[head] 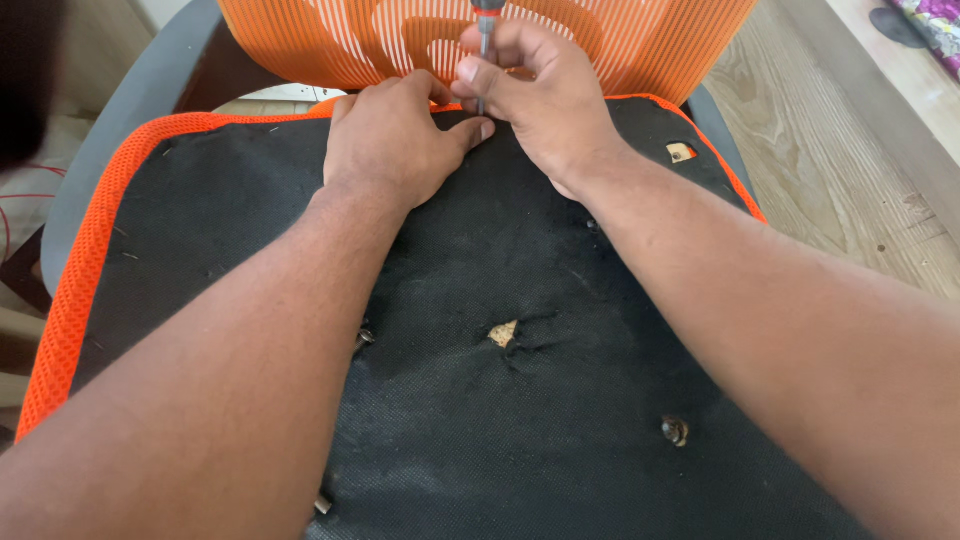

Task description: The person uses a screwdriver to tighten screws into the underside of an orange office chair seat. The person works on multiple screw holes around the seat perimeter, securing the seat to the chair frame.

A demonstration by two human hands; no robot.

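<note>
Upright at the far edge of the black fabric-covered chair seat underside (pixel 480 380), a slim metal-shafted screwdriver (pixel 484 50) stands clasped in the right hand (pixel 545 100); the left hand (pixel 395 135) pinches fabric beside its tip.

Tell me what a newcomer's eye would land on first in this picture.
First, the two hands at top centre: the right hand holds a screwdriver upright, tip down at the far edge of the seat, with the left hand pressed beside it. Next, the black fabric underside of the seat with its bright orange mesh border, torn open near the middle, and the orange mesh backrest behind.
</note>
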